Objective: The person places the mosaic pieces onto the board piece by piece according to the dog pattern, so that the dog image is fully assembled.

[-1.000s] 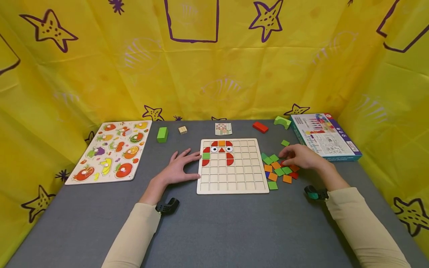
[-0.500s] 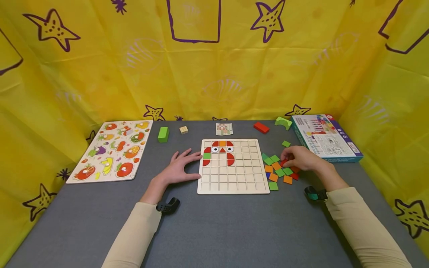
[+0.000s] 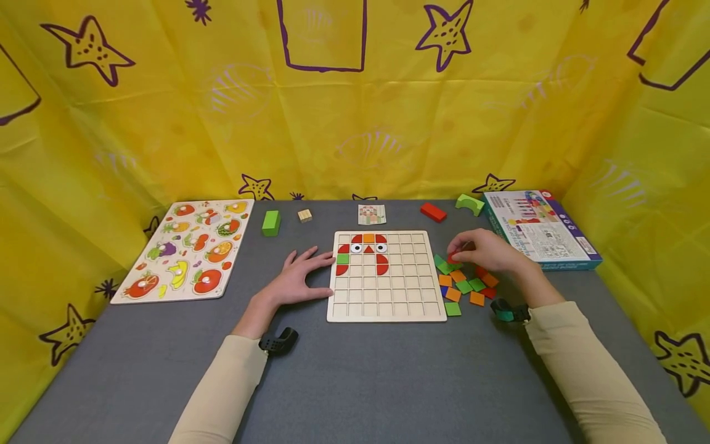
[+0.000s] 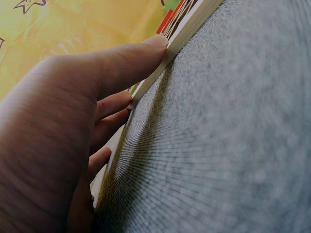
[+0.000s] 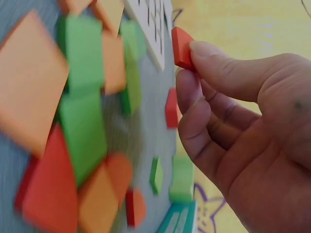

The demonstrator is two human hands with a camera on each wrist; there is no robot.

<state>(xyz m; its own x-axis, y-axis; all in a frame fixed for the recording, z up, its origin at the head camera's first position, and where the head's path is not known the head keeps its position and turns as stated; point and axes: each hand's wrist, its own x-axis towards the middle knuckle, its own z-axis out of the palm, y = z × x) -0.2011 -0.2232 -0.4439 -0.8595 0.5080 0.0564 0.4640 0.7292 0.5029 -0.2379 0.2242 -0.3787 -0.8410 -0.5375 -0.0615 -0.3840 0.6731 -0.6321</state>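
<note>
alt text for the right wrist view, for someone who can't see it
A right hand pinches a small red tile between thumb and fingers, lifted above a blurred scatter of green, orange and red tiles on a grey table, with yellow cloth behind.

Two hands: left hand (image 3: 294, 280), right hand (image 3: 488, 251). One grid puzzle board (image 3: 386, 302); one fruit puzzle board (image 3: 188, 246); one box (image 3: 538, 228); one pattern card (image 3: 371, 214); four loose blocks: green block (image 3: 270, 222), small wooden cube (image 3: 304, 215), red block (image 3: 432, 212), green arch (image 3: 469, 203).
</note>
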